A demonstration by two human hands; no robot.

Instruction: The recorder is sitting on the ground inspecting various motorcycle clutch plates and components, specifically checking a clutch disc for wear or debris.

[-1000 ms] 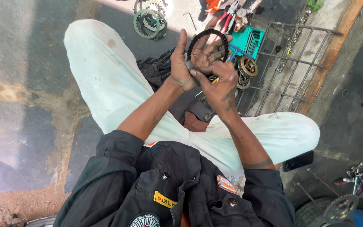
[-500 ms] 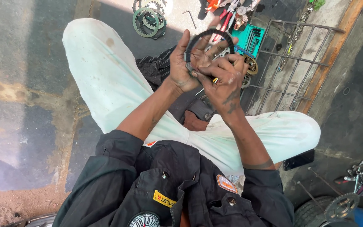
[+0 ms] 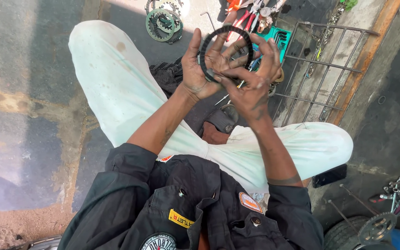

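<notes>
I hold a thin dark toothed ring (image 3: 218, 32) up in front of me with both hands. My left hand (image 3: 197, 69) cups it from the left, palm showing through the ring. My right hand (image 3: 253, 81) grips its lower right edge, fingers spread over the rim. Both hands are greasy. My legs in white trousers (image 3: 112, 88) are crossed below the hands, and I wear a dark jacket.
A stack of greenish toothed rings (image 3: 163, 21) lies on the ground ahead. Pliers with red handles (image 3: 244, 18), a teal tool tray (image 3: 278, 39) and a metal grate (image 3: 320, 69) sit at the upper right. A sprocket (image 3: 378, 227) and a tyre are at the lower right.
Both hands have lifted the ring slightly higher and turned it, so its opening now faces me more fully.
</notes>
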